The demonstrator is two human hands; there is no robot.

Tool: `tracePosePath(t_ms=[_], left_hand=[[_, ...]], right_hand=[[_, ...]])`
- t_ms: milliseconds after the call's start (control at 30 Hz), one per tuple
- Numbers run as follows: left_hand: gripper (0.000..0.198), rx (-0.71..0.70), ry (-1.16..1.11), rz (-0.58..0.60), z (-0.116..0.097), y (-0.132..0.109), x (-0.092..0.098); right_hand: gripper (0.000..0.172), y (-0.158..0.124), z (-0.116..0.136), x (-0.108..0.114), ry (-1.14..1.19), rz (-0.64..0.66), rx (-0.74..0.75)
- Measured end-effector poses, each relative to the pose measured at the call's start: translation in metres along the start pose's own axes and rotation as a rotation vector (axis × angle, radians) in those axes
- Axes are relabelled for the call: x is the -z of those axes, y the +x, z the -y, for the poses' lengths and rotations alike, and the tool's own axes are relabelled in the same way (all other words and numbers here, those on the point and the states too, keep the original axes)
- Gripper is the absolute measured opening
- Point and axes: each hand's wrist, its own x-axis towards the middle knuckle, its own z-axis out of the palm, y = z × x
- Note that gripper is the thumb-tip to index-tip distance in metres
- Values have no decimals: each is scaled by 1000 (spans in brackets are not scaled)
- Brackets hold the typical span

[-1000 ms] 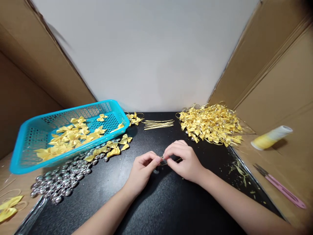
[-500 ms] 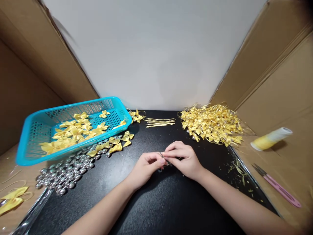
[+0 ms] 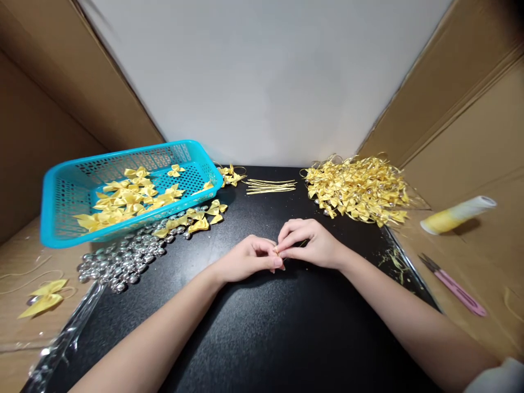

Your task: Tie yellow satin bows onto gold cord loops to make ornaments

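Observation:
My left hand [image 3: 251,258] and my right hand [image 3: 311,243] meet over the middle of the black table, their fingertips pinched close together. Between them shows a short piece of thin gold cord [image 3: 277,251]; whatever else they hold is hidden by the fingers. Beyond the hands lies a small row of cut gold cords [image 3: 271,186]. Left of the hands, silver beads [image 3: 123,256] are spread beside several yellow ribbon bows [image 3: 198,224]. To the right at the back rises a heap of yellow bows with cord loops [image 3: 356,191].
A blue perforated basket [image 3: 61,236] with yellow bows stands at the left. One bow with a loop [image 3: 47,298] lies on the cardboard there. On the right are pink-handled snips [image 3: 460,293], a yellow-and-white roll [image 3: 458,215] and cord scraps [image 3: 395,262]. Cardboard walls flank both sides.
The view has tilted, so the basket and heap appear higher. My hands remain together; the right fingers have shifted slightly, and a bit of gold cord now shows between the fingertips.

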Motion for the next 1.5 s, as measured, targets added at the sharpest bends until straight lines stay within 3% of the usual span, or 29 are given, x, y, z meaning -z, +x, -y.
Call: tracePosePath(t_ms=[233, 467, 700, 933, 1133, 1500], left_hand=[[26, 37, 55, 98, -4, 0, 0], [33, 9, 56, 66, -3, 0, -2], [21, -138, -54, -141, 7, 3, -4], [30, -52, -255, -227, 11, 4, -6], [29, 3, -180, -236, 5, 4, -10], [36, 17, -129, -434, 7, 5, -13]], right_hand=[[2, 3, 5, 6, -14, 163, -1], [9, 5, 17, 9, -30, 251, -93], [10, 6, 18, 17, -72, 88, -162], [8, 6, 12, 17, 73, 8, -279], [11, 5, 8, 5, 145, -47, -368], [13, 8, 9, -6, 557, -212, -653]])
